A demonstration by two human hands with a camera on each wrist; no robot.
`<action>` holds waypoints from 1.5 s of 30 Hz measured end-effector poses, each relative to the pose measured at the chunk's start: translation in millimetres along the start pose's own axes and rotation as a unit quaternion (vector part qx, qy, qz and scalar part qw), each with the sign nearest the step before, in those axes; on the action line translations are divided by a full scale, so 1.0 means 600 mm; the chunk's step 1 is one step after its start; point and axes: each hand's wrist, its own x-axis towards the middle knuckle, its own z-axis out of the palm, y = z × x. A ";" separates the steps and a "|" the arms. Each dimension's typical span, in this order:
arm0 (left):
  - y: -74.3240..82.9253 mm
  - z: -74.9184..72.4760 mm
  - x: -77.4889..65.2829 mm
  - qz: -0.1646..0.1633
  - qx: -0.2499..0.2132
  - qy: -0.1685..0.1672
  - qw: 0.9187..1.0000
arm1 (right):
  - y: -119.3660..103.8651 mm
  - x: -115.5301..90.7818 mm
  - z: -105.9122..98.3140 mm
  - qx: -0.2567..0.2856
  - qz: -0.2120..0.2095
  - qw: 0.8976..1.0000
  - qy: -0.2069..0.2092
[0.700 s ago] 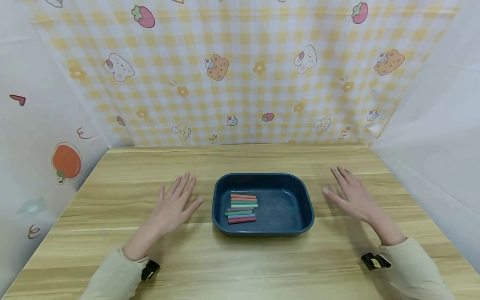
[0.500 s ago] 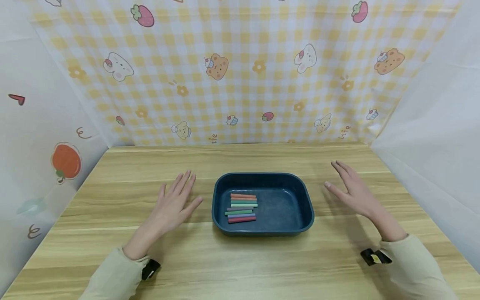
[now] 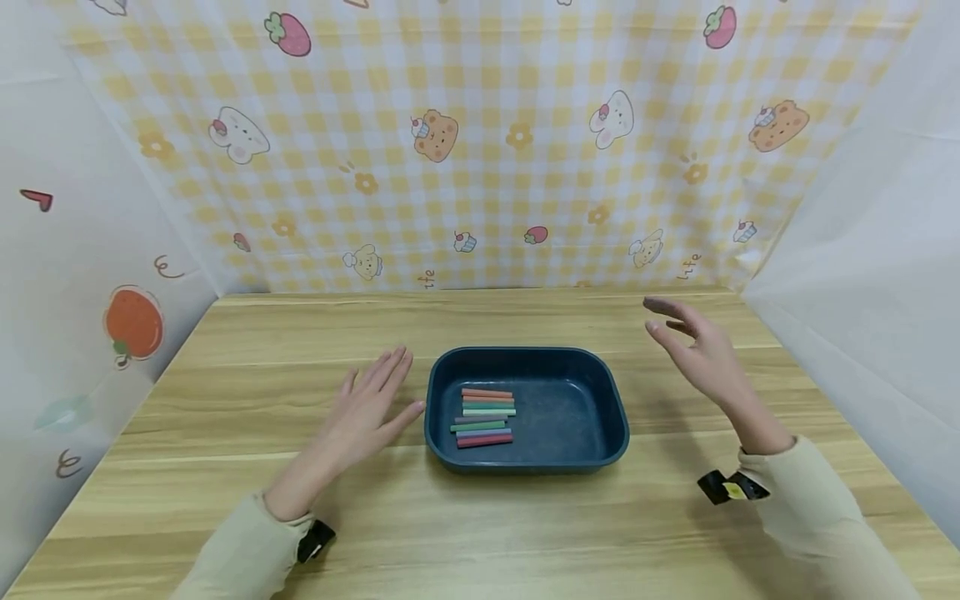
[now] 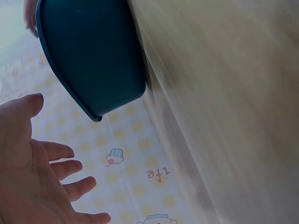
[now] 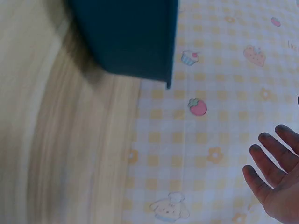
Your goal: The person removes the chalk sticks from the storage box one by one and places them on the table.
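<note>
A dark blue rectangular tray [image 3: 558,421] stands mid-table in the head view. Several coloured chalk sticks [image 3: 483,426] lie side by side in its left half, in orange, green, white, purple, blue and red. To the left of the tray, my left hand [image 3: 365,421] is held with fingers extended, its thumb close to the rim; whether they touch I cannot tell. Raised beyond the tray's right side, my right hand [image 3: 705,354] has loosely bent fingers and holds nothing. Both wrist views show the tray's outer wall [image 4: 93,51] and the hands' bare palms; the sticks are hidden there.
The wooden table [image 3: 480,533] extends around the tray. A yellow checked cloth [image 3: 487,183] hangs along its back edge, with white sheets [image 3: 862,208] at the sides. Each sleeve cuff carries a small black strap [image 3: 315,540].
My right hand has lifted and moved away toward the back of the table, its fingers bending. My left hand has shifted right, nearer the tray. Tray and chalk sticks stay put.
</note>
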 end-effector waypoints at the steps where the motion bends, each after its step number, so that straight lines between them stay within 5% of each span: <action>1: 0.002 0.001 0.000 0.002 0.001 0.000 1.000 | -0.004 0.004 0.001 0.001 0.005 1.000 0.001; 10: 0.015 0.008 0.002 0.015 -0.008 -0.007 1.000 | -0.042 0.039 0.016 0.064 0.021 0.998 -0.016; 22: 0.022 0.017 0.003 0.026 -0.014 -0.009 1.000 | -0.077 0.071 0.053 0.134 -0.006 0.986 -0.098; 45: 0.028 0.018 0.005 0.016 -0.016 -0.034 0.999 | -0.104 0.121 0.135 0.135 -0.051 0.971 -0.191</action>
